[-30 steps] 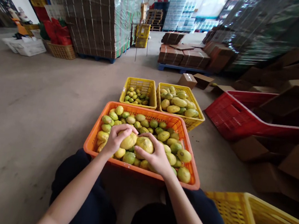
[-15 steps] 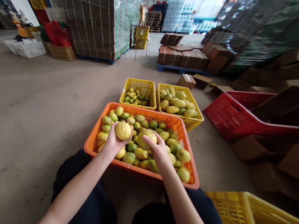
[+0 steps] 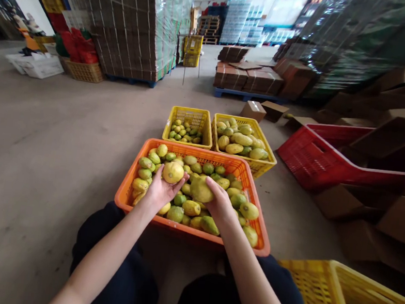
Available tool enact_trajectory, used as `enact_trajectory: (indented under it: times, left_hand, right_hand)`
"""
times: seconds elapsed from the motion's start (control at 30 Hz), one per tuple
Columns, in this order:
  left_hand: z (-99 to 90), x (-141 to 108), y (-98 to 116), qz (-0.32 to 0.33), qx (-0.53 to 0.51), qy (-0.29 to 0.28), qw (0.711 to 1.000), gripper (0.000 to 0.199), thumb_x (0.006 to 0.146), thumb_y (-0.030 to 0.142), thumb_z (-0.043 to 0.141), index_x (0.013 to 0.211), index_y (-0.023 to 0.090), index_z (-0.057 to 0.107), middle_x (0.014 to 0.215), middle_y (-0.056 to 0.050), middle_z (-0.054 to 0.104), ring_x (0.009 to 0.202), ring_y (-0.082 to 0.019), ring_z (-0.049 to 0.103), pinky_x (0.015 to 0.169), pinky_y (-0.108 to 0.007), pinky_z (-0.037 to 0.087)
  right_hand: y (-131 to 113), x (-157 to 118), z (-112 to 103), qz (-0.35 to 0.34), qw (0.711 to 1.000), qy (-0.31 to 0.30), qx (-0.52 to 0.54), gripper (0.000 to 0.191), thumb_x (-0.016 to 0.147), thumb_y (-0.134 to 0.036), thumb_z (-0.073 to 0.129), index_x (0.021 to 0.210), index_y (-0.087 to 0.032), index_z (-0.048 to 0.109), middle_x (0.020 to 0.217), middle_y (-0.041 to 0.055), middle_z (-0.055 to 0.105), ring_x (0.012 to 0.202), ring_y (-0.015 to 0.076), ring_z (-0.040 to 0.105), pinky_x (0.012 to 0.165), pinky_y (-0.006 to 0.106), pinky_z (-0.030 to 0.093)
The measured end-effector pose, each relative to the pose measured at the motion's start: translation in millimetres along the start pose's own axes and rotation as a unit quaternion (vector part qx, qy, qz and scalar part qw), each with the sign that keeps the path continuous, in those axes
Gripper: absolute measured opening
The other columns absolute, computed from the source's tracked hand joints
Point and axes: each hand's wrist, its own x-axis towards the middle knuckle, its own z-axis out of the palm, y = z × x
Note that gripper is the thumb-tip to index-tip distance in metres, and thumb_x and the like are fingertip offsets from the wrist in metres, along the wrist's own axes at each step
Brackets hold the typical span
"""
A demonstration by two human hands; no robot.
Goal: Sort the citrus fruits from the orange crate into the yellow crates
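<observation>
A round yellow papaya (image 3: 173, 172) rests in my left hand (image 3: 159, 193), its end facing up and the fingers curled beneath it. My right hand (image 3: 220, 202) grips a larger yellow-green papaya (image 3: 200, 190) from the right side, thumb on top. Both hands are above an orange crate (image 3: 193, 235) that stands in front of my knees. Inside it lie many papayas, such as a green one (image 3: 175, 214) and a yellow one (image 3: 191, 208). The two held fruits are close together but apart.
Behind the orange crate stand a yellow crate of small fruit (image 3: 191, 111) and a yellow crate of larger fruit (image 3: 259, 167). A red crate (image 3: 297, 158) and cardboard boxes (image 3: 357, 204) are to the right. Another yellow crate (image 3: 333, 284) sits near my right leg.
The left papaya has shifted slightly right and up and turned, so its end now shows; the left fingers have loosened. My right hand has rotated its papaya.
</observation>
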Motion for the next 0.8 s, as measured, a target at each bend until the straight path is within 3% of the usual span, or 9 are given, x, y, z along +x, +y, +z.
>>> enact_trajectory:
  times: [0.13,0.2,0.37,0.43,0.5,0.63,0.8]
  left_hand:
    - [-7.8,6,-1,-0.008,0.049,-0.023,0.999,0.056,0.088,0.062,0.063,0.118,0.015,0.065,0.091,-0.009,0.07,0.055,-0.013,0.054,0.052,-0.025,0.052]
    - [-7.4,8,-1,0.004,0.049,-0.019,0.999,0.051,0.089,0.063,0.063,0.112,0.017,0.067,0.083,-0.006,0.066,0.052,-0.012,0.048,0.049,-0.025,0.049]
    - [3.4,1,-3,0.041,0.085,0.0,0.996,0.027,0.098,0.042,0.058,0.098,0.017,0.069,0.091,-0.008,0.069,0.073,-0.014,0.063,0.065,-0.023,0.056]
    - [5.4,-3,-6,0.082,0.116,-0.024,0.99,0.017,0.092,0.031,0.066,0.099,0.016,0.069,0.097,-0.008,0.071,0.083,-0.015,0.069,0.075,-0.024,0.059]
    - [4.5,-6,-8,0.13,0.146,-0.074,0.978,0.029,0.079,0.024,0.077,0.104,0.014,0.068,0.103,-0.009,0.073,0.092,-0.02,0.072,0.085,-0.03,0.059]
    - [-0.7,-9,-12,0.175,0.216,-0.124,0.953,0.063,0.059,0.023,0.09,0.116,0.018,0.064,0.099,-0.004,0.072,0.093,-0.021,0.072,0.087,-0.032,0.056]
    - [-3.1,-14,-14,0.218,0.291,-0.133,0.922,0.067,0.048,0.01,0.092,0.108,0.021,0.065,0.093,0.002,0.068,0.085,-0.014,0.065,0.079,-0.022,0.05]
  right_hand:
    - [-3,3,-4,0.012,0.999,0.001,-0.045,0.052,0.076,-0.074,0.066,0.08,-0.022,0.06,0.08,0.0114,0.073,0.077,0.0293,0.071,0.05,0.035,0.052]
    - [-4,3,-6,0.013,0.999,-0.007,-0.049,0.053,0.078,-0.075,0.064,0.08,-0.022,0.059,0.078,0.0111,0.072,0.072,0.0272,0.069,0.047,0.033,0.049]
    - [1,2,-8,0.002,0.999,-0.032,-0.017,0.05,0.064,-0.058,0.083,0.092,-0.024,0.06,0.091,0.0058,0.072,0.08,0.0242,0.07,0.064,0.036,0.058]
    - [3,0,-9,-0.005,0.999,-0.038,-0.022,0.054,0.059,-0.051,0.087,0.094,-0.025,0.056,0.094,0.0033,0.07,0.08,0.0233,0.069,0.069,0.038,0.059]
    - [3,-4,-10,-0.023,0.999,-0.026,-0.037,0.063,0.052,-0.044,0.091,0.098,-0.026,0.053,0.095,0.0011,0.067,0.079,0.0212,0.067,0.072,0.037,0.059]
    - [1,-13,-10,-0.122,0.982,-0.01,-0.144,0.069,0.051,-0.039,0.092,0.107,-0.027,0.054,0.106,0.001,0.062,0.09,0.0208,0.065,0.083,0.036,0.057]
    - [-1,-18,-11,-0.301,0.91,-0.014,-0.285,0.056,0.061,-0.036,0.085,0.108,-0.027,0.055,0.11,0.0045,0.059,0.107,0.0265,0.06,0.101,0.045,0.051]
